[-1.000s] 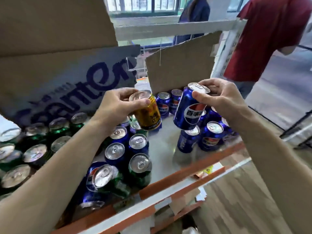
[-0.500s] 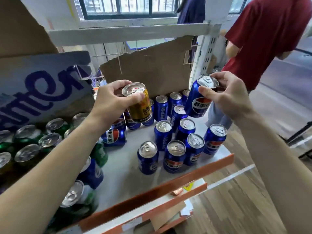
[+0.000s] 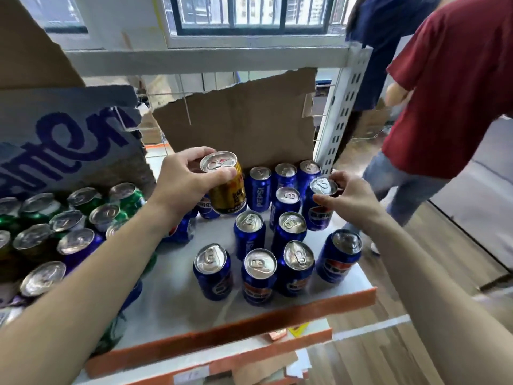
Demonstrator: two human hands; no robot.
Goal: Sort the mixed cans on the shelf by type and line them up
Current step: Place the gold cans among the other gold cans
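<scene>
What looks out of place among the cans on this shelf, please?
One blue aluminium can stands among the green aluminium cans on the left, in the wrong group. The left hand holds a lone gold aluminium can beside the blue group.

Bright daylight enters from the window (image 3: 249, 12) behind the shelf (image 3: 177, 295) — its panes look almost washed out. The can lids (image 3: 259, 263) carry soft glare. Near the edges the wide lens bends lines, and the floor (image 3: 388, 357) is slightly blurred.
</scene>
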